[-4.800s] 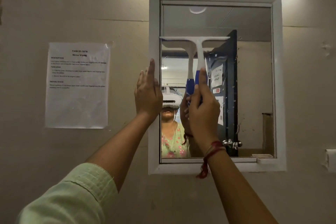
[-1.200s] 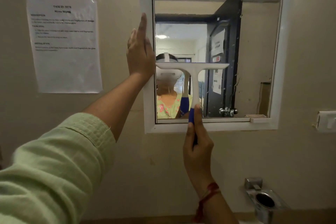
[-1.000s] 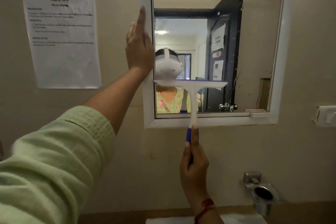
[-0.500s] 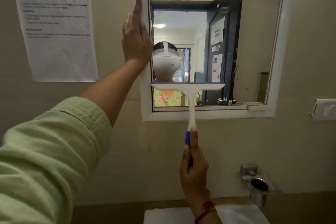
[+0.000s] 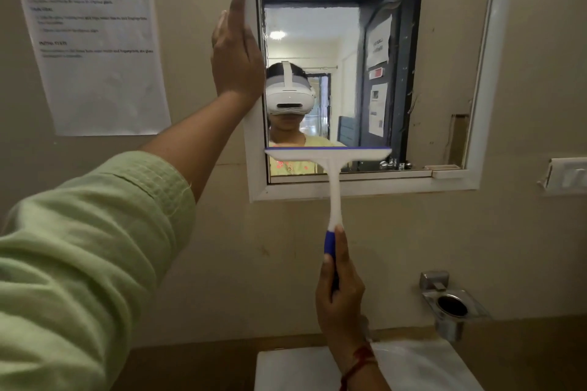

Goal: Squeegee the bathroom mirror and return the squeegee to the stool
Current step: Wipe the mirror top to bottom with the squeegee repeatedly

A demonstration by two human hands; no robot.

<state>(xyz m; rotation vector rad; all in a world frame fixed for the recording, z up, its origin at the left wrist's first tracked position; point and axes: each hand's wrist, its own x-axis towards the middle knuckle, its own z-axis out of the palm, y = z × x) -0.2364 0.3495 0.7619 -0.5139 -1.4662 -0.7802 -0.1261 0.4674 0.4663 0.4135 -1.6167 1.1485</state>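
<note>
A white-framed bathroom mirror (image 5: 444, 73) set in a beige plastered wall (image 5: 222, 263). The left hand (image 5: 236, 54), fingers straight and together, lies flat against the mirror's left frame and holds nothing. The right hand (image 5: 341, 295) is closed around the blue grip of a white squeegee (image 5: 333, 174), thumb extended up the handle; its blade lies level across the lower left part of the glass, near the bottom frame. A printed sheet (image 5: 92, 41) is taped to the wall left of the mirror; its text is too blurred to read. A chrome ring holder (image 5: 451, 306) is mounted at lower right, and a white fitting (image 5: 568, 176) is cut off at the right edge. The white surface (image 5: 295, 371) at the bottom edge is only partly visible and cannot be identified. The mirror's top lies out of view.
</note>
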